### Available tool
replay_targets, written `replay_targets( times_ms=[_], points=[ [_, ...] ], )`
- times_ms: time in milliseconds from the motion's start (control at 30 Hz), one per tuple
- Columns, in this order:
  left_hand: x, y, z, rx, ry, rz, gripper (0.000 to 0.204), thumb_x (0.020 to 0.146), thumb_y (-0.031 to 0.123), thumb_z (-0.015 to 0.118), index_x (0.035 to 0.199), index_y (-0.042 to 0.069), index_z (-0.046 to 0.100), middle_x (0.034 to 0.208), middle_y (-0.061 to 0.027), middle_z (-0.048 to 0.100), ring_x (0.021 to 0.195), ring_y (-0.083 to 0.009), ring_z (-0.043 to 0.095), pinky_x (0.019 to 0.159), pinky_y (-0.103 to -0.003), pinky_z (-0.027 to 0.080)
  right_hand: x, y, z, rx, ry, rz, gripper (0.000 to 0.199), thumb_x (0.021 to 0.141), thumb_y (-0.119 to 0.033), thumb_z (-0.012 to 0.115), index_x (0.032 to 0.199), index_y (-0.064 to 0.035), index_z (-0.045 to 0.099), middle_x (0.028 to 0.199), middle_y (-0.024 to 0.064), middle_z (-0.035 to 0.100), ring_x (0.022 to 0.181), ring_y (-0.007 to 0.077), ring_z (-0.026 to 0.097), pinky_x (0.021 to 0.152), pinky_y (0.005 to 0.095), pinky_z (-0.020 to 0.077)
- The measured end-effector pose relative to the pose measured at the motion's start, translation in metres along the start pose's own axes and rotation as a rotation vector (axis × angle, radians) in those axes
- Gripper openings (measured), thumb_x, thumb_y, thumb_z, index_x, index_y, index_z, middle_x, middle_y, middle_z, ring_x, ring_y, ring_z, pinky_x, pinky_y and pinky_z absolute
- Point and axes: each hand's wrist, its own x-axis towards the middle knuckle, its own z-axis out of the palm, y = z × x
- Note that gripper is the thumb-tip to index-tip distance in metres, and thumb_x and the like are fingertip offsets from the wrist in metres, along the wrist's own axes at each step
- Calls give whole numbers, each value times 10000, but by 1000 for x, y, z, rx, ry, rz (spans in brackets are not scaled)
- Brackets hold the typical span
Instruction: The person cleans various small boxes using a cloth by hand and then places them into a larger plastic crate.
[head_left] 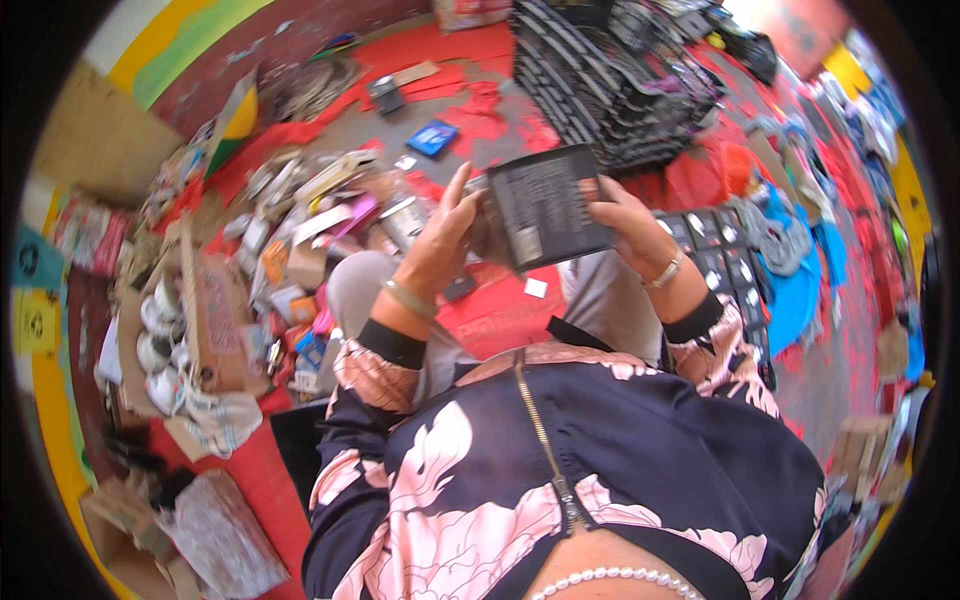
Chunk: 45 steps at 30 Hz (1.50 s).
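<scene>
A flat black box [550, 215], covered in small print with a reddish patch, is held up over my lap, slightly tilted. My right hand [637, 232] grips its right edge, with the thumb on the near face and the other fingers behind. Close against the box's left edge is my left hand [440, 238], thumb side up. Its other fingers are blurred and partly hidden beside the box, so their grip is unclear. Beneath, between my knees, a small white square [535, 288] and a small dark piece [459, 288] lie on the red floor covering.
Mixed small boxes and scraps [305, 262] are heaped to the left, beside an open carton [215, 320]. Black slatted crates [600, 100] stand stacked ahead. A blue box [432, 138] lies on the floor. To the right are a black compartmented tray [715, 250] and a blue bag [795, 305].
</scene>
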Motion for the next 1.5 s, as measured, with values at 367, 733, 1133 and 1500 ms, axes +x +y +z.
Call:
replay_targets(
  times_ms=[367,733,1133,1500],
  points=[
    [14,-24,49,-764,54,32,648,790,460,619,1282,71,454,1251,-121,531,1142,-290,517,986,-458,407,-23,-39,-7,137,131,-104,877,824,-530,600,1440,-51,199,1377,172,377,1253,236,397,987,373,346],
    [23,-23,60,-759,188,81,621,777,536,584,1253,147,496,1225,-47,545,1155,-237,478,1024,-414,330,-23,-25,47,-92,165,-63,1178,672,-325,816,1461,-56,-15,1465,223,203,1383,314,174,1104,394,182],
    [32,-41,94,-335,5,122,575,872,444,535,1278,55,416,1226,-97,510,1120,-219,477,977,-350,350,-21,-2,12,280,333,-326,1000,690,-246,766,1460,-101,146,1338,95,414,1252,210,384,1034,361,312],
    [129,-55,-50,-68,93,-76,315,951,294,454,959,10,590,1097,-122,602,1075,-215,515,982,-362,343,-315,-37,-146,274,1101,-339,651,739,-317,721,1296,-126,445,1179,91,559,1066,262,545,835,492,469]
  ],
)
